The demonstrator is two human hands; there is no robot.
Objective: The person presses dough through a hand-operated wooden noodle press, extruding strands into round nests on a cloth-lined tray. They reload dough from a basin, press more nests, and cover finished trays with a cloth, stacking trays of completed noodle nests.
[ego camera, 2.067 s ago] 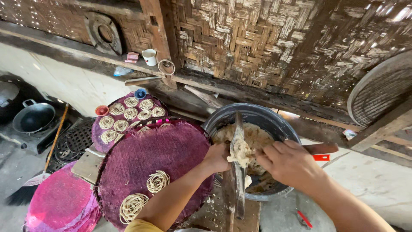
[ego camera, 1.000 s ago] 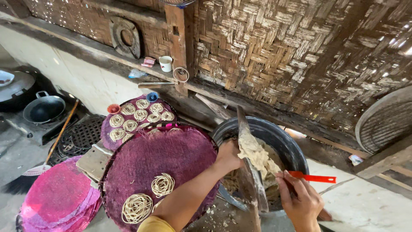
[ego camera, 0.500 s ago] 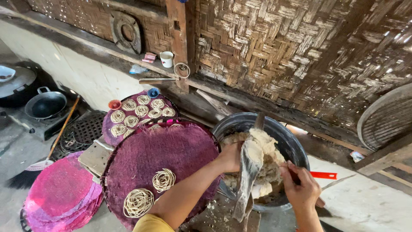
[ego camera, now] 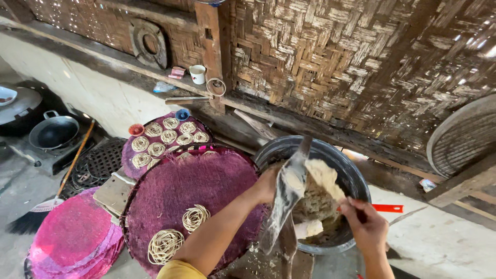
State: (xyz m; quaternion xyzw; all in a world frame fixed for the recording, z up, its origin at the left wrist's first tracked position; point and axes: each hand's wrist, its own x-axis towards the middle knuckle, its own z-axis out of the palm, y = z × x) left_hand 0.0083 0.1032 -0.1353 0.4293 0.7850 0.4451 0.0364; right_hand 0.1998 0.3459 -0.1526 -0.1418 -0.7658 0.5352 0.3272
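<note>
My left hand (ego camera: 267,184) grips a long, dough-smeared metal tool (ego camera: 287,195) that stands tilted over the near rim of a dark metal bowl (ego camera: 358,178). Pale dough (ego camera: 311,204) fills the bowl. My right hand (ego camera: 365,222) is inside the bowl at its right side, fingers closed on a lump of dough (ego camera: 323,177) raised beside the tool's upper end. Left of the bowl lies a round purple woven tray (ego camera: 196,178) with two coiled noodle nests (ego camera: 195,217) near its front edge.
A second purple tray (ego camera: 129,155) with several noodle nests sits behind. Pink trays (ego camera: 72,237) are stacked lower left, near a broom (ego camera: 36,214) and a black wok (ego camera: 52,132). A red-handled item (ego camera: 386,208) lies right of the bowl. A woven bamboo wall (ego camera: 336,57) rises behind.
My right hand dipped low beside the bowl, then came back up holding a lump of dough against the tool. The tool has tilted more upright in my left hand.
</note>
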